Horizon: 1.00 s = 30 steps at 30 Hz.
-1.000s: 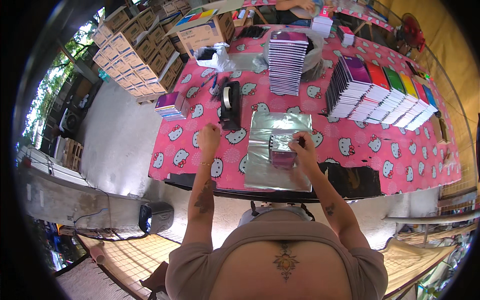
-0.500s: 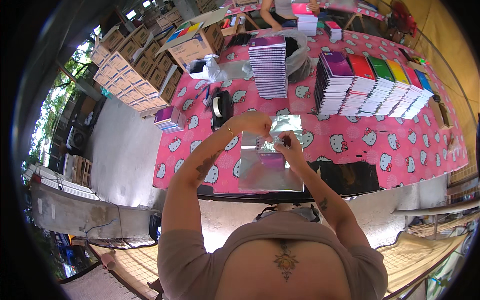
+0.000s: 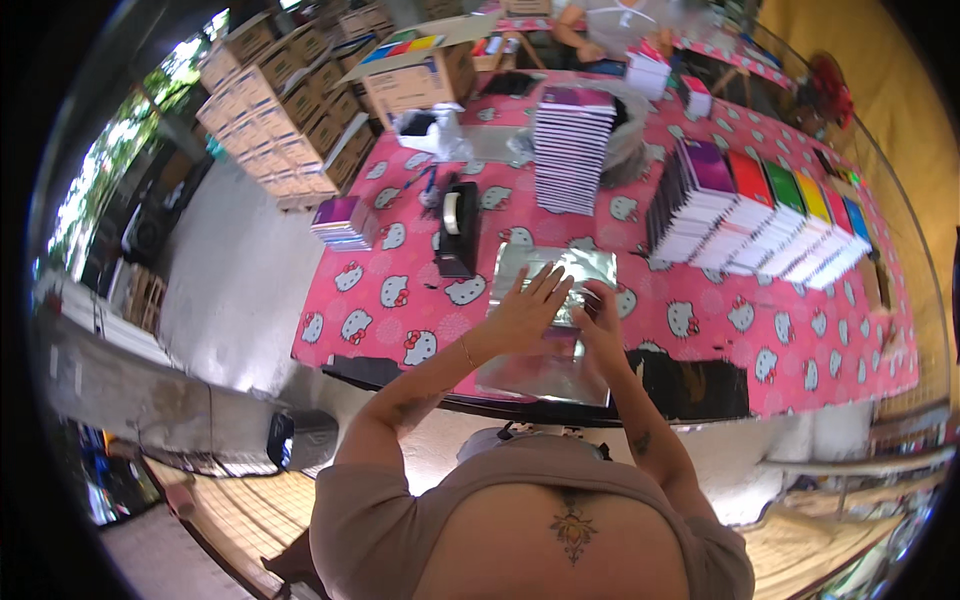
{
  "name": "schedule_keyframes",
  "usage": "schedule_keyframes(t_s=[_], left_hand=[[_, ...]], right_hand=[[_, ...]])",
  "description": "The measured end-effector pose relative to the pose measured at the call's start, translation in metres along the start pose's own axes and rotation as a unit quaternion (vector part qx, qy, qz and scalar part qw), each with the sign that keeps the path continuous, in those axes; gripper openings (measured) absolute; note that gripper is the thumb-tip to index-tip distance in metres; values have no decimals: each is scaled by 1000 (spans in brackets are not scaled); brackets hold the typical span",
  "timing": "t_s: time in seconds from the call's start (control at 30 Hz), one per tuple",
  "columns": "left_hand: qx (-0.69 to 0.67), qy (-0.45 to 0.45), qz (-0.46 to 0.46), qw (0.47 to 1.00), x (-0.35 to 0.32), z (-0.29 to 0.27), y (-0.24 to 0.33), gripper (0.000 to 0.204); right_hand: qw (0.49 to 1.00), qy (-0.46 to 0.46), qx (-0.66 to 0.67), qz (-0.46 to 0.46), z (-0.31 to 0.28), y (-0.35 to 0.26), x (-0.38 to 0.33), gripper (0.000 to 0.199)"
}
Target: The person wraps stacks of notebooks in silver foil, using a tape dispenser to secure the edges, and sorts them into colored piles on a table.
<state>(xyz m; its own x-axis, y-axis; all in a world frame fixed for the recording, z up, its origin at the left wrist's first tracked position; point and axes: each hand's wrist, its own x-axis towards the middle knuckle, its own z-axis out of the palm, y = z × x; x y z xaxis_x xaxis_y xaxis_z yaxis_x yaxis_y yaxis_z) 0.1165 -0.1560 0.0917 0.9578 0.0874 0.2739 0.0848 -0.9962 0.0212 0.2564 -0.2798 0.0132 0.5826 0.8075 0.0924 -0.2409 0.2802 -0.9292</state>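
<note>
Purple notebook [image 3: 562,347] lies within the outline of a silvery sheet [image 3: 560,382] whose long axis runs away from the body. The left hand [image 3: 525,312], flat with fingers spread, covers its left part; the right hand [image 3: 599,322] curls by its right edge, though whether it grips anything is unclear.

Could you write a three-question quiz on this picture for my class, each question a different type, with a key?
1. In the row of notebook stacks on the right, which colour tops the leftmost stack? A) green B) purple C) yellow
2. True or false: the black tape dispenser stands left of the silvery sheet.
3. Which hand is palm-down over the sheet with fingers extended?

Key: 1. B. 2. True. 3. The left hand.
</note>
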Motion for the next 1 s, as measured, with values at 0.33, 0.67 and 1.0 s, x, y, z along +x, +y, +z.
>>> schedule_keyframes(t_s=[0.33,0.67,1.0], left_hand=[[-521,126,-304,787,-80,35,-25,81],[-428,538,-515,512,-177,-61,-325,64],[-368,406,-684,481,-209,-44,-427,78]], right_hand=[[979,-114,-169,-3,12,2,2,94],[971,78,-223,-23,6,-15,-7,47],[965,150,-212,26,-25,1,-56,30]])
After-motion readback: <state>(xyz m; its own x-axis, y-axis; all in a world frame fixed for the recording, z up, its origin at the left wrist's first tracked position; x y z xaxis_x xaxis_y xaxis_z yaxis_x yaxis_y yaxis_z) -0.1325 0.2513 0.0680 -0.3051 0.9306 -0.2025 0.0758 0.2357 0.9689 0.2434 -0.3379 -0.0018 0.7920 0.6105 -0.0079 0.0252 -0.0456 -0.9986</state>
